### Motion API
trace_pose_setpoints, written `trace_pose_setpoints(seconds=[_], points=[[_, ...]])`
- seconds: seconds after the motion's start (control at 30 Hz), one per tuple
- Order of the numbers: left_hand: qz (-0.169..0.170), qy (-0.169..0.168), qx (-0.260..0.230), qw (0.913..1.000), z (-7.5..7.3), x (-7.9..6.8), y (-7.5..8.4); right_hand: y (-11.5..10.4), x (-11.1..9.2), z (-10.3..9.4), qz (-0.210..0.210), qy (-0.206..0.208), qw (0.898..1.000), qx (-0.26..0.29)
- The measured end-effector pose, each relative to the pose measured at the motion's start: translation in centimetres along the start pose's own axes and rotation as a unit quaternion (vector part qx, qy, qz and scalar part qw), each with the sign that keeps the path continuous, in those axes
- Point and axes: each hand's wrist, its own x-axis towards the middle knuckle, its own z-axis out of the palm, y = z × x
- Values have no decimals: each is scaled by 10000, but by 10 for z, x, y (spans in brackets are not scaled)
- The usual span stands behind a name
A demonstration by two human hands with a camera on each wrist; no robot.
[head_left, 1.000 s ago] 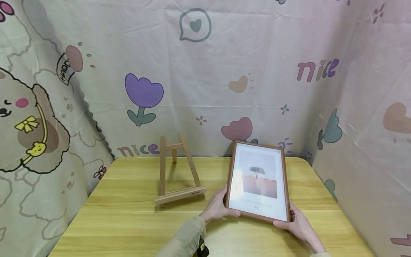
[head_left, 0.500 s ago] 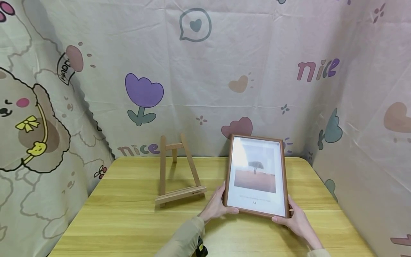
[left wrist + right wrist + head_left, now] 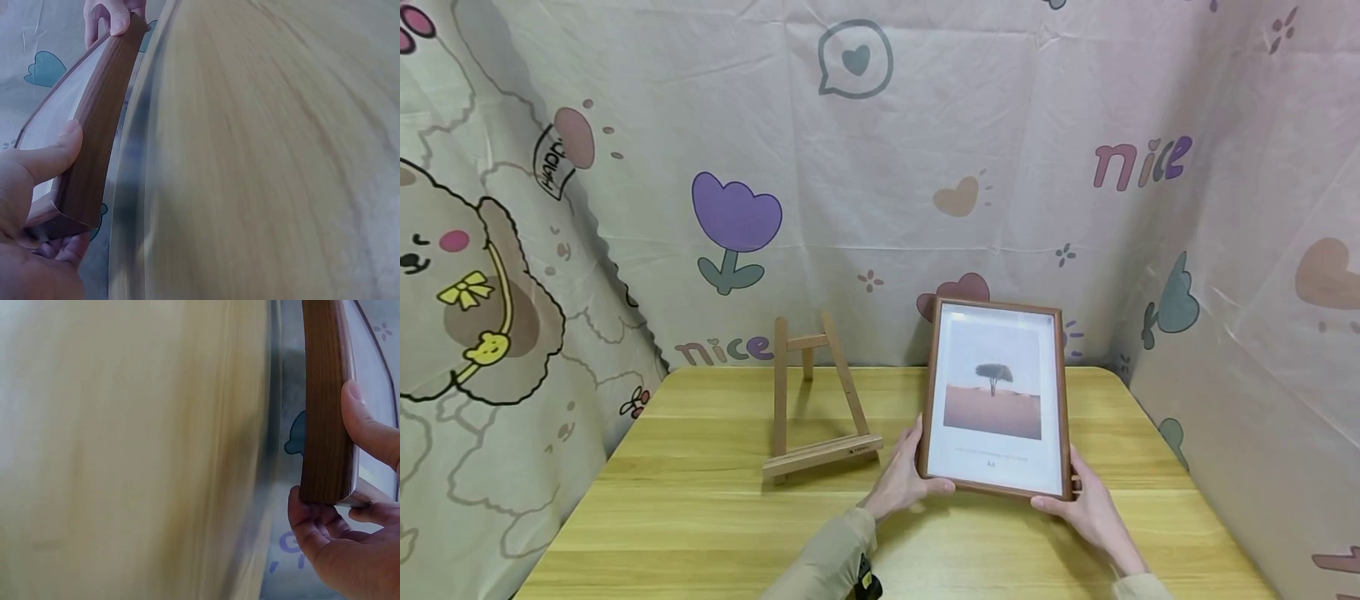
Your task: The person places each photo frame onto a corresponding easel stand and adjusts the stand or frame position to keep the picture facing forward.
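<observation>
A brown wooden picture frame with a print of a tree on reddish ground stands tilted back between both hands. At its lower left corner the left hand grips it, thumb over the front edge. The right hand holds the lower right corner the same way. In the left wrist view the left hand's thumb lies on the face of the frame, its fingers curled behind. The right wrist view has the right hand's fingers curled behind the thick wooden side. To the left stands a small wooden easel.
The light wood table carries the easel left of the picture frame. Behind and at both sides hangs a printed cloth, close to the table's far edge.
Both hands have raised the picture frame and tipped it more upright, shifting it slightly to the left. The glare on its glass has faded. The easel has not moved.
</observation>
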Motion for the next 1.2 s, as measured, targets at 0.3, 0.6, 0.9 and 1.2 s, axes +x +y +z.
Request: trace_pose_setpoints(seconds=[0.3, 0.6, 0.9, 1.2], points=[[173, 210, -127, 9995, -4, -1, 2, -6, 0, 4, -393, 457, 9978, 275], [391, 434, -157, 9982, -6, 1, 4, -8, 5, 5, -453, 647, 9964, 298], [631, 606, -44, 9962, -6, 1, 2, -7, 6, 9, -837, 1059, 9904, 308], [924, 848, 104, 9920, -11, 3, 4, -11, 10, 12, -1129, 1403, 9832, 283]])
